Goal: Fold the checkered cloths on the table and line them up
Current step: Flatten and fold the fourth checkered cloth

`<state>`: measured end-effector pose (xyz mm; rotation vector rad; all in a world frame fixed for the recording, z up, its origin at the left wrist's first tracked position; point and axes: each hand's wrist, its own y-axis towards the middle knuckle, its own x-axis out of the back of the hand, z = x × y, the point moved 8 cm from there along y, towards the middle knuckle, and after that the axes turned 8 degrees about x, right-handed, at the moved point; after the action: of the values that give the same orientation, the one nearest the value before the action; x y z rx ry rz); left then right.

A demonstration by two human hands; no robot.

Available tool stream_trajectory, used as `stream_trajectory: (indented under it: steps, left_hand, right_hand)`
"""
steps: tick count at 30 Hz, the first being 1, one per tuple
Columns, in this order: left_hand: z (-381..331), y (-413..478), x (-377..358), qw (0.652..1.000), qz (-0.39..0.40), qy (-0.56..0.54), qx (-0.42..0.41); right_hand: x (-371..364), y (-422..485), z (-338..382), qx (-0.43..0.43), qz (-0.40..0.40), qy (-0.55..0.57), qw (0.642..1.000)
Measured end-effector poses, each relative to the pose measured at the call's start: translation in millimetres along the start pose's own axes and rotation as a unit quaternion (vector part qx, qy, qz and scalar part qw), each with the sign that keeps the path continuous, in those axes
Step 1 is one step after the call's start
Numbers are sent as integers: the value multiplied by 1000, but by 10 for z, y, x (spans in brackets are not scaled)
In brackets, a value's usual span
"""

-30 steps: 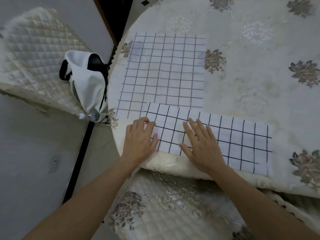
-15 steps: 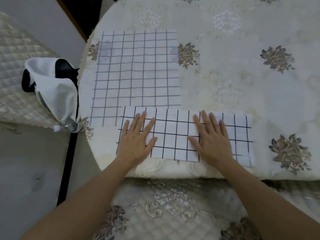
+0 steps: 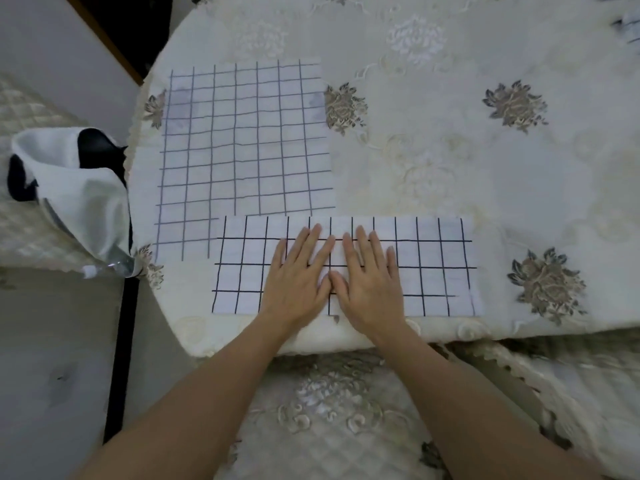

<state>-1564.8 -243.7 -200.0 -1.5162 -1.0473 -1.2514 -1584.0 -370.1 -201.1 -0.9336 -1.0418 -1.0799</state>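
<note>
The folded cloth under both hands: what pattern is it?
The folded cloth is white with a black grid; the head view shows it.

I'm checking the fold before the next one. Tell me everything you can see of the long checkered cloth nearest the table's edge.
The long checkered cloth is a white fabric strip with a bold black grid, wide and shallow. It lies flat on the embroidered tablecloth, close to its near edge. Its far left corner overlaps the larger checkered cloth. The left hand and right hand press flat on its middle, side by side, thumbs touching.
</note>
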Motion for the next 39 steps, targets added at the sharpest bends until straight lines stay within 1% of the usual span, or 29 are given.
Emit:
stream_trajectory:
  steps: [2,4,7,9,12,15,16,18,19,21,24,27,31,36,39]
  left_hand:
    - [120,-27,-47,1000,7,5,13]
    - [252,-58,-35,1000,6,-1,26]
    - [358,-91,1,999,-6,-10,38]
    - [359,-82,10,999,-3,-10,39]
    - [339,-47,39,999,-8,-11,51]
    - [280,69,175,997,-35,-13,68]
    - [244,130,240,996,-42,-15,76]
    - [88,266,373,996,-59,-11,73]
    - [-44,330,441,996,-72,-5,53]
    - [-382,444,542,996,-91,15,-13]
    - [-971,599,574,986,-83,42,-140]
    - [-1519,711,499,962,-58,63,-261]
    - [-2064,748,380,918,-17,82,-389]
    - [-2493,760,308,867,9,58,-495]
    - [-2587,788,262,845,9,57,-532]
  right_hand:
    - [6,-81,-227,2,11,-27,1000]
    - [60,-176,-617,-5,20,-49,999]
    - [225,-284,-1274,-63,28,-40,997]
    - [325,-342,-1556,-84,30,-45,995]
    - [368,-373,-1713,-81,38,-49,995]
    - [395,-326,-1730,-79,47,-29,995]
    - [436,-318,-1724,-81,42,-15,996]
    - [600,-344,-1729,-99,-3,22,995]
    - [697,-379,-1749,-117,-34,35,992]
    - [858,-466,-1761,-149,-84,34,985]
    - [951,-591,-1729,-173,-110,17,979]
    - [938,-706,-1713,-196,-100,26,975]
    - [850,-838,-1702,-238,-88,93,963]
    - [747,-944,-1704,-294,-52,106,948]
    - [743,-975,-1663,-312,-43,88,945]
